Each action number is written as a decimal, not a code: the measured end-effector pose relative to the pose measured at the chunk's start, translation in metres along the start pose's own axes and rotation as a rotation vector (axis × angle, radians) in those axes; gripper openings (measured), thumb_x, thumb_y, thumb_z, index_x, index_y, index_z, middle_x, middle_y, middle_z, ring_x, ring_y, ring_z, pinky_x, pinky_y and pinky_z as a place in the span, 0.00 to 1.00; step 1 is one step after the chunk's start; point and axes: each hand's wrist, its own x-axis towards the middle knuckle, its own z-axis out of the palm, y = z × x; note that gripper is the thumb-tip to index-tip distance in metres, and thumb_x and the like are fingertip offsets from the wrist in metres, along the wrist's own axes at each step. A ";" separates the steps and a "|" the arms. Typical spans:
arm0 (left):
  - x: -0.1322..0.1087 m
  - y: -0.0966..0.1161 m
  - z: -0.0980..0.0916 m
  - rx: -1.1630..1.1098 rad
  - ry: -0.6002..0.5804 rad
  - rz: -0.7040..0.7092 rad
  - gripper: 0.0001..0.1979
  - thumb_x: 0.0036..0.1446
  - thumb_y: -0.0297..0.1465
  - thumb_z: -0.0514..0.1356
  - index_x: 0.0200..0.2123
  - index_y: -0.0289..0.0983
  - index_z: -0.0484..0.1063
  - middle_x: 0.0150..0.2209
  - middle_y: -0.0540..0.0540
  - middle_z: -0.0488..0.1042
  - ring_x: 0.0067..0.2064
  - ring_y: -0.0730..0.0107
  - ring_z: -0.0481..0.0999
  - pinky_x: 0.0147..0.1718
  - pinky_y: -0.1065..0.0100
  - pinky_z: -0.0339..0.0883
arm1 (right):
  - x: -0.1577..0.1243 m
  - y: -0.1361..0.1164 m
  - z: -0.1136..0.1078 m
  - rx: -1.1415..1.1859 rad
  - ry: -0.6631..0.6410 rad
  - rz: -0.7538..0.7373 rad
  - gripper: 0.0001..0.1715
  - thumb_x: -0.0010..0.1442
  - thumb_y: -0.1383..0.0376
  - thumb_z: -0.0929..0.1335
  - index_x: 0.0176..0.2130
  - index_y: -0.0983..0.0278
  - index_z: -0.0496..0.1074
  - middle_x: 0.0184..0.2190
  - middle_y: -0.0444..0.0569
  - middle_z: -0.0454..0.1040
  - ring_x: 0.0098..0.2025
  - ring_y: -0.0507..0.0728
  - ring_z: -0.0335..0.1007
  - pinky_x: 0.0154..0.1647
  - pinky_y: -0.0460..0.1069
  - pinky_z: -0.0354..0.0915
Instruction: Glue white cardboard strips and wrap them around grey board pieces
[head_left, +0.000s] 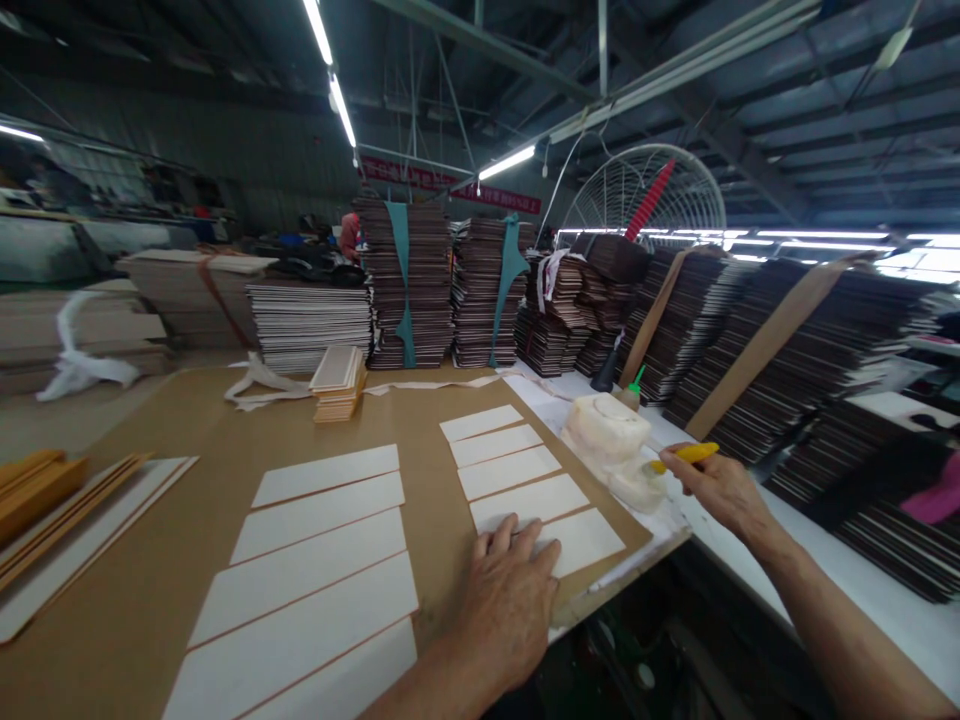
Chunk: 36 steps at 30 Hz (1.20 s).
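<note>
My left hand (504, 605) lies on the near end of a fanned row of white cards (521, 472) with brown edges, its fingers spread over the nearest ones. At the table's right side, my right hand (721, 490) is closed around a yellow-handled tool (697, 453), which looks like a brush. Its working end is at a whitish, thickly coated container (609, 425) and cannot be made out. Left of my left hand, a second row of larger white cards (330, 545) overlaps in the same stepped way on the brown board (427, 450).
A small stack of cards (337, 380) stands at the board's far side. Long strips (82, 530) lie at left. Tall bundles of dark sheets (409, 280) line the back and right. A green-tipped bottle (632, 392) and a fan (645, 195) stand behind the container.
</note>
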 end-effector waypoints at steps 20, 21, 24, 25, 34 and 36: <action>-0.001 0.003 0.002 0.025 0.010 -0.011 0.21 0.69 0.36 0.50 0.62 0.46 0.68 0.69 0.46 0.63 0.70 0.44 0.56 0.65 0.39 0.50 | -0.001 0.015 -0.004 0.196 -0.092 -0.051 0.31 0.54 0.40 0.68 0.36 0.63 0.79 0.21 0.45 0.72 0.26 0.58 0.68 0.31 0.52 0.63; -0.001 0.002 0.003 0.026 0.017 -0.008 0.21 0.69 0.36 0.50 0.62 0.46 0.68 0.69 0.46 0.63 0.70 0.44 0.56 0.65 0.39 0.50 | 0.000 0.017 -0.004 0.208 -0.094 -0.049 0.30 0.54 0.40 0.69 0.36 0.63 0.79 0.21 0.45 0.72 0.26 0.58 0.68 0.31 0.52 0.63; -0.001 0.001 0.005 0.026 0.029 -0.003 0.21 0.70 0.37 0.49 0.62 0.46 0.68 0.69 0.46 0.63 0.70 0.44 0.56 0.65 0.39 0.50 | 0.005 0.025 -0.004 0.239 -0.030 -0.014 0.32 0.55 0.39 0.67 0.36 0.64 0.78 0.21 0.47 0.73 0.27 0.58 0.68 0.32 0.52 0.63; -0.002 0.001 0.005 0.025 0.026 -0.001 0.21 0.70 0.37 0.49 0.62 0.46 0.68 0.69 0.46 0.63 0.70 0.44 0.56 0.65 0.39 0.50 | 0.007 0.028 -0.004 0.246 -0.003 0.004 0.33 0.56 0.39 0.67 0.36 0.65 0.78 0.21 0.47 0.72 0.26 0.58 0.68 0.31 0.52 0.63; -0.001 0.005 0.001 0.043 0.002 -0.011 0.21 0.70 0.37 0.49 0.62 0.45 0.68 0.69 0.45 0.62 0.70 0.43 0.56 0.65 0.38 0.51 | 0.005 0.025 0.002 0.381 -0.076 0.025 0.32 0.49 0.38 0.73 0.32 0.64 0.78 0.19 0.45 0.70 0.22 0.54 0.63 0.24 0.49 0.57; -0.001 0.005 0.001 0.051 0.005 -0.016 0.21 0.69 0.37 0.50 0.62 0.45 0.68 0.69 0.46 0.63 0.70 0.44 0.56 0.65 0.39 0.51 | 0.006 0.023 0.001 0.457 -0.098 0.009 0.33 0.48 0.38 0.73 0.33 0.65 0.77 0.18 0.44 0.68 0.21 0.53 0.60 0.22 0.49 0.54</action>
